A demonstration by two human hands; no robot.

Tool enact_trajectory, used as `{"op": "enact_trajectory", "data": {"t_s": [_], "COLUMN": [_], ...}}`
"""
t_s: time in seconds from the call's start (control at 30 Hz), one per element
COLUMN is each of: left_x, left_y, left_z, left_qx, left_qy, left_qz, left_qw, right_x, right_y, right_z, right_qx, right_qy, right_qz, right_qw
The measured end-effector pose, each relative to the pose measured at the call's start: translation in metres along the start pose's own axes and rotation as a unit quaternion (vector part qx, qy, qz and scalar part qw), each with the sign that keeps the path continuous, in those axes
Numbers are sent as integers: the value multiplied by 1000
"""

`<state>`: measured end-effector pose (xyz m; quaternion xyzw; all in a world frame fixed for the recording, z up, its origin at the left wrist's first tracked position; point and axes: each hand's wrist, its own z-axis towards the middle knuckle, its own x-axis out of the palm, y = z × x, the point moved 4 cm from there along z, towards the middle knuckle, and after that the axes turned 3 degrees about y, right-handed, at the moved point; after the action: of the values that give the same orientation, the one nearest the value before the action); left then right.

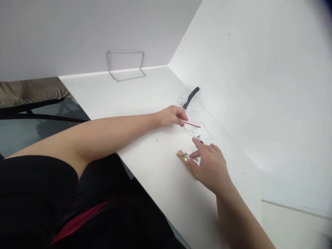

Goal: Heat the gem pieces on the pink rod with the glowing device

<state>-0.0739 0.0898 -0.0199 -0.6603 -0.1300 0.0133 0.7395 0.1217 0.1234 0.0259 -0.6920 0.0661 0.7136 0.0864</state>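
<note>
My left hand (pixel 174 116) is closed around a thin pinkish rod (pixel 192 123), whose dark tip points right. Lower down, my right hand (pixel 209 162) is at a small wooden block (pixel 181 154) lying on the white table. Metal fittings (pixel 184 155) sit on the block. My right thumb and a finger pinch at a small metal piece (pixel 193 158) there, while the index finger stretches out above. The far end of the block is hidden behind my right hand. A small dark and silver item (pixel 199 138) lies just beyond the index finger.
A black curved handle (pixel 192 97) lies behind my left hand, near a clear plastic piece (pixel 181 100). Thin clear tubing or cord (pixel 204 129) curls beside the rod. Against the back panel stands a metal wire frame (pixel 126 80). White panels border the white table (pixel 155 93).
</note>
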Motion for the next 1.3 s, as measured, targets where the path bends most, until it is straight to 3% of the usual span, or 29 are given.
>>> {"op": "enact_trajectory", "data": {"t_s": [0.53,1.3], "left_x": [1,-1], "left_y": [1,0], "left_z": [1,0], "left_qx": [-4,-15], "left_qy": [2,-3], "left_qz": [35,51], "left_qw": [999,999], "right_x": [13,16], "right_y": [-2,-6], "right_z": [9,7], "right_qx": [-11,-8], "right_qy": [70,91], "right_qz": [-25,-16], "right_qw": [997,996]}}
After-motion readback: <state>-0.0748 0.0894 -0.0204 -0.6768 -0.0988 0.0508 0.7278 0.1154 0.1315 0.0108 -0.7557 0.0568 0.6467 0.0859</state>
